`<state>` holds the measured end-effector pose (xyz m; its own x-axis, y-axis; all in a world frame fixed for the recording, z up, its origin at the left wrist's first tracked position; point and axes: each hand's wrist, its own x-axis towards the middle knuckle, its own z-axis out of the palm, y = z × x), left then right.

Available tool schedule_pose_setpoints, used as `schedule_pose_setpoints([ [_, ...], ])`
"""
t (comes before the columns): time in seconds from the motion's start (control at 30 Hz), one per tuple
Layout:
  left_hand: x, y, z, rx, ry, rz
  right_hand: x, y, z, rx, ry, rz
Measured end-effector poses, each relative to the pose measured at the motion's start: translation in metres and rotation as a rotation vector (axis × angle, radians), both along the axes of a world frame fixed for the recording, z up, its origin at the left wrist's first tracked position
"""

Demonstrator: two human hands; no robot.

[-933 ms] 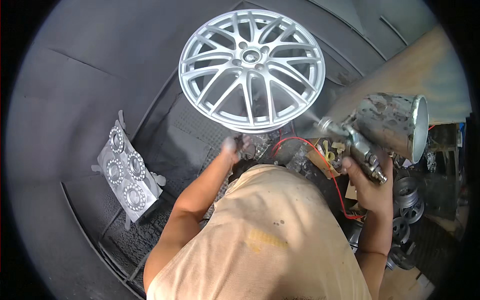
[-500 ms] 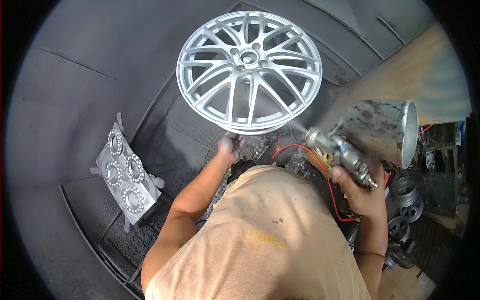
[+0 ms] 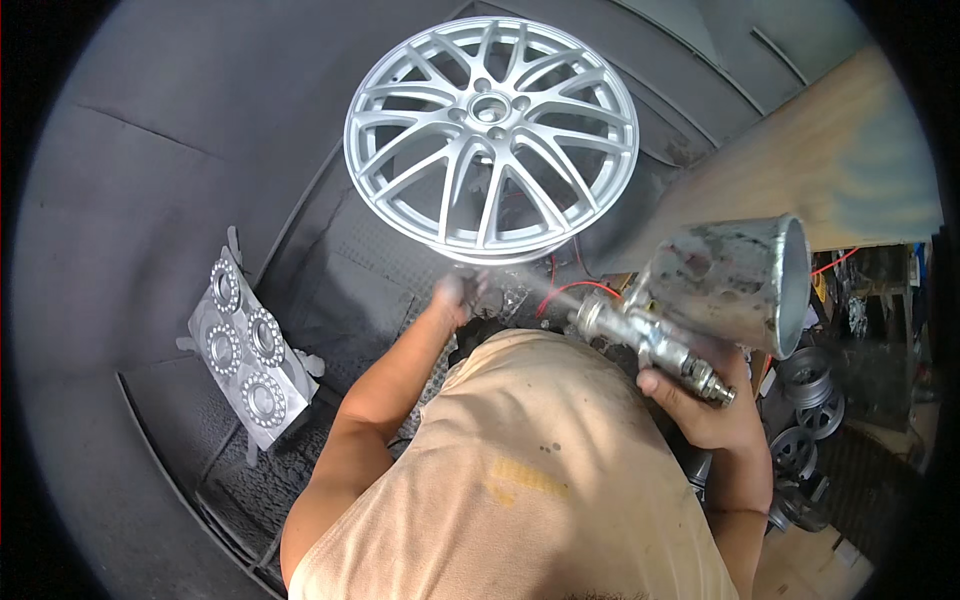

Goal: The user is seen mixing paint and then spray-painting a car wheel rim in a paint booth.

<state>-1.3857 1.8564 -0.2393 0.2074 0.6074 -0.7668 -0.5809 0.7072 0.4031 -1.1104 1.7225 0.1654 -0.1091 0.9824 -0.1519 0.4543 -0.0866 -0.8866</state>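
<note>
Grips a silver metal spray gun (image 3: 645,342) with a paint-stained cylindrical cup (image 3: 722,282) in the wrapped right hand (image 3: 714,416). Locates a round, silver, multi-spoke wheel (image 3: 474,127) just ahead of the blurred left hand (image 3: 460,293); cannot tell its finger posture.

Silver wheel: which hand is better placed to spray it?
Right, most likely: the right hand grips the spray gun, with mist leaving its nozzle. The left hand, near the silver wheel, holds no gun.

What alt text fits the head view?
Right hand holding a spray gun, mist leaving its nozzle, near a silver spoked wheel; left hand below the wheel. Four round parts lie on a panel at left.
</note>
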Motion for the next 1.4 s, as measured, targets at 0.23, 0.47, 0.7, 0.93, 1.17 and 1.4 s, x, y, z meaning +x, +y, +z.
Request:
schedule_pose_setpoints([
  [0.23, -0.042, 0.016, -0.013, 0.018, 0.074, 0.222, 0.015, -0.002, 0.005, 0.048, -0.046, -0.312],
  [0.47, 0.008, -0.012, 0.03, 0.03, 0.02, 0.16, 0.012, -0.019, 0.01, -0.129, -0.014, -0.029],
  [0.7, 0.044, -0.046, 0.04, -0.01, -0.014, -0.116, 0.009, -0.032, 0.0, 0.046, 0.01, -0.199],
  [0.93, -0.005, -0.034, -0.004, 0.046, -0.025, 0.036, 0.027, -0.035, 0.001, 0.011, -0.023, -0.314],
  [1.17, -0.013, -0.017, 0.027, 0.117, 0.019, 0.181, 0.024, -0.045, 0.003, -0.119, -0.025, 0.072],
  [1.4, 0.042, -0.064, 0.042, 0.052, 0.011, -0.01, 0.025, -0.045, -0.011, 0.002, -0.03, -0.296],
])
